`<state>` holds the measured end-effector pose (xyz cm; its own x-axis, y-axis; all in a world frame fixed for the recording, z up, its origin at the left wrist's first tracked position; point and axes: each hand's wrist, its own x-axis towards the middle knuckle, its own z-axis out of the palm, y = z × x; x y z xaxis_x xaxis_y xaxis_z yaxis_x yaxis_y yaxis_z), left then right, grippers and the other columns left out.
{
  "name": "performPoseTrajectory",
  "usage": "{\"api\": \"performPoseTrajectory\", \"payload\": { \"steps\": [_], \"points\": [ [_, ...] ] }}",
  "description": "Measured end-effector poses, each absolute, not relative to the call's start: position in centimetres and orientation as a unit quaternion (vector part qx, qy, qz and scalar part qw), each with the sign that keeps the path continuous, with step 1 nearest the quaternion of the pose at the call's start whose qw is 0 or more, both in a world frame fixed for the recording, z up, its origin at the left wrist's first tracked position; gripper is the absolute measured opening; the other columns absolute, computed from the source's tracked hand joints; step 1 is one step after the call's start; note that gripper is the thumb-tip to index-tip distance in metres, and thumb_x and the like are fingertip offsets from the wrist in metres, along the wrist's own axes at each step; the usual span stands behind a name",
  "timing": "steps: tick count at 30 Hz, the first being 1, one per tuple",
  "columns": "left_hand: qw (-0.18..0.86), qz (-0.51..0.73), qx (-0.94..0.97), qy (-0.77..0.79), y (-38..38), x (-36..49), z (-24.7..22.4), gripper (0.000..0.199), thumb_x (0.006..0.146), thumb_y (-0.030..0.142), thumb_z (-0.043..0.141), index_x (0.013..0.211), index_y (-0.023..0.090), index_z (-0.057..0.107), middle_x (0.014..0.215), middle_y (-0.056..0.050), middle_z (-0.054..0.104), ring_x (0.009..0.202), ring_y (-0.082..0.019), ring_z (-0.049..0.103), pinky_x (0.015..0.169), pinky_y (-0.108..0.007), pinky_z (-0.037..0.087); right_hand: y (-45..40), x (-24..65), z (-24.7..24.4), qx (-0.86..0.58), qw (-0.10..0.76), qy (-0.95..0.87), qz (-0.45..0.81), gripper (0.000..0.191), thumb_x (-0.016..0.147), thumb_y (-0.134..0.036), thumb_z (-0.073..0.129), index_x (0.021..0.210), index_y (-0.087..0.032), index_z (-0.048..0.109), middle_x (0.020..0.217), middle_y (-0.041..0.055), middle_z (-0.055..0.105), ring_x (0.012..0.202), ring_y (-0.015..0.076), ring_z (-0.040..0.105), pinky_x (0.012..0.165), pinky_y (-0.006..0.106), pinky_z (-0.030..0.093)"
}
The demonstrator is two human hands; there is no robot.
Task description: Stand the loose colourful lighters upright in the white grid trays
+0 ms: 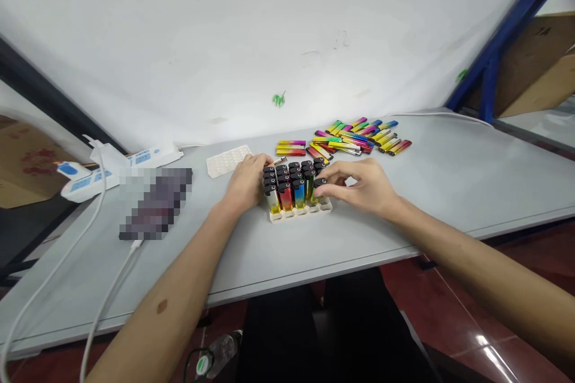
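Several lighters with black tops [299, 192] stand upright in rows in a white holed tray [302, 215] on the table. At the tray's right front, my right hand [362, 185] pinches one more lighter [319, 183] by its black top between thumb and fingers, its lower end over the tray. My left hand [248, 182] lies against the left side of the rows, fingers curled together toward the back corner. The lighters hide its fingertips, so what they grip cannot be made out. A small metal-topped piece [281, 160] shows just behind the rows, near those fingertips.
A loose pile of colourful lighters [354, 137] lies behind the tray, toward the wall. Another white holed tray [229, 160] is at the back left. Farther left are a blurred dark device [157, 203], a white cable [112, 287] and power strips [96, 182]. The table's front edge [314, 278] is near me.
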<state>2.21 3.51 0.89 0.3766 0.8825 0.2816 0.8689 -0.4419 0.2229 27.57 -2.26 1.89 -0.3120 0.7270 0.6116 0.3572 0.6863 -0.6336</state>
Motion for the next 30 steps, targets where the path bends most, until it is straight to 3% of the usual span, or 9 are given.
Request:
{"api": "performPoseTrajectory", "payload": {
  "steps": [8,12,16,19,23,27,30],
  "points": [
    [0.043,0.205,0.819,0.534,3.2,2.3,0.9,0.047,0.076,0.007,0.054,0.12,0.022,0.05,0.1,-0.007,0.065,0.104,-0.03,0.053,0.084,-0.039,0.045,-2.2,27.6,1.9,-0.372,0.477,-0.785,0.136,0.033,0.078,-0.055,0.074,0.075,-0.023,0.071,0.055,0.0003,0.064,0.047,0.0126,0.049,0.05,0.028,0.043],
    [0.049,0.216,0.817,0.532,2.9,2.5,1.0,0.046,0.075,0.008,0.056,0.119,0.022,0.05,0.109,-0.008,0.062,0.108,-0.03,0.052,0.088,-0.04,0.046,-2.0,27.9,1.7,-0.369,0.461,-0.799,0.112,0.033,0.077,-0.055,0.075,0.076,-0.023,0.07,0.051,-0.0015,0.059,0.045,0.0115,0.045,0.05,0.028,0.039],
    [0.055,0.232,0.816,0.526,3.0,2.4,1.0,0.048,0.075,0.009,0.057,0.121,0.022,0.049,0.116,-0.009,0.058,0.11,-0.027,0.053,0.093,-0.04,0.046,-2.2,27.9,1.5,-0.366,0.447,-0.809,0.114,0.033,0.079,-0.054,0.075,0.092,-0.024,0.07,0.056,-0.003,0.059,0.047,0.011,0.044,0.051,0.027,0.038],
    [0.051,0.243,0.817,0.521,3.0,2.4,1.1,0.041,0.08,0.01,0.054,0.119,0.022,0.051,0.115,-0.008,0.059,0.109,-0.026,0.054,0.093,-0.039,0.045,-2.4,27.9,1.7,-0.367,0.477,-0.792,0.105,0.031,0.085,-0.05,0.069,0.102,-0.024,0.066,0.058,-0.0038,0.057,0.048,0.0116,0.044,0.051,0.027,0.037],
    [0.052,0.277,0.814,0.508,3.1,2.6,1.1,0.033,0.086,0.015,0.05,0.117,0.023,0.058,0.109,-0.006,0.064,0.104,-0.024,0.057,0.091,-0.037,0.046,-1.4,28.2,1.8,-0.423,0.529,-0.731,0.085,0.024,0.098,-0.043,0.051,0.098,-0.022,0.063,0.06,-0.0018,0.057,0.053,0.013,0.05,0.056,0.028,0.039],
    [0.151,0.345,0.798,0.471,4.0,3.0,0.6,0.029,0.088,0.025,0.052,0.114,0.025,0.066,0.104,-0.002,0.07,0.095,-0.021,0.063,0.086,-0.034,0.048,2.3,28.6,0.9,-0.472,0.507,-0.706,0.147,0.027,0.094,-0.045,0.056,0.093,-0.02,0.065,0.068,0.0009,0.061,0.062,0.015,0.054,0.062,0.03,0.043],
    [0.25,0.392,0.758,0.456,5.4,3.3,0.2,0.031,0.087,0.036,0.056,0.112,0.023,0.07,0.103,-0.002,0.074,0.09,-0.02,0.066,0.082,-0.033,0.049,5.4,28.2,0.0,-0.446,0.453,-0.736,0.232,0.03,0.086,-0.045,0.067,0.102,-0.02,0.068,0.079,0.003,0.067,0.069,0.0171,0.059,0.067,0.032,0.046]
  ]
}}
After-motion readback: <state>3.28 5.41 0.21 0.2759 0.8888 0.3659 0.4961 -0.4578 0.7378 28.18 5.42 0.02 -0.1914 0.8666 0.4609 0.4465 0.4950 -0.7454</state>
